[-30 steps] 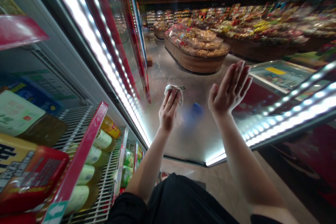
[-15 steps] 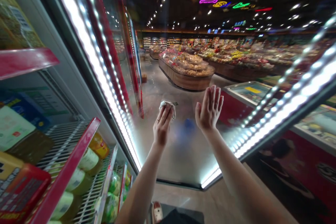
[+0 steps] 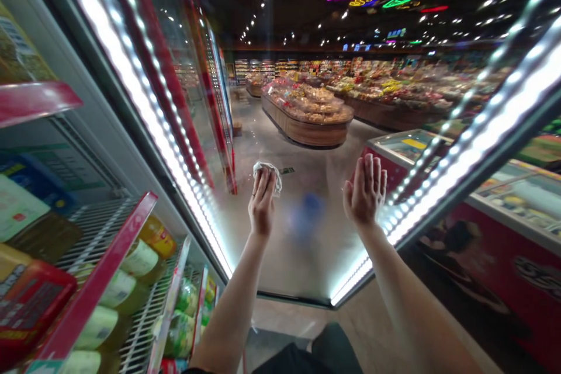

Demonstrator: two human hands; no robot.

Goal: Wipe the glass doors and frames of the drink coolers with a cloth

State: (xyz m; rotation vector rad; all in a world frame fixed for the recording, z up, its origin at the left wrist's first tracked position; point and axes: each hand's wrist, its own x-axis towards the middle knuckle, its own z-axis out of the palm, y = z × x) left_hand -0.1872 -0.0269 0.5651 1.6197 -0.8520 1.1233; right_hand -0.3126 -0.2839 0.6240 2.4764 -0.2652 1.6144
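Note:
A glass door [image 3: 302, 257] with bright LED strips along its edges stands in front of me. My left hand [image 3: 262, 201] presses a crumpled white cloth [image 3: 268, 170] against the pane, its fingers lying over the cloth. To the right, my right hand [image 3: 364, 193] rests flat with fingers stretched out, near the right LED strip [image 3: 416, 210], and holds nothing. Its palm appears to touch the glass. A blurred blue patch shows in the pane between the two hands.
On the left, wire shelves [image 3: 142, 304] with red rails hold bottles and packages, among them a red-labelled container [image 3: 35, 298]. Through the glass I see a wooden display island [image 3: 307, 120] heaped with goods. Chest freezers [image 3: 521, 204] stand at the right.
My left hand has moved a little left and up with the cloth. My right hand has shifted right, closer to the LED strip. The camera view has shifted slightly.

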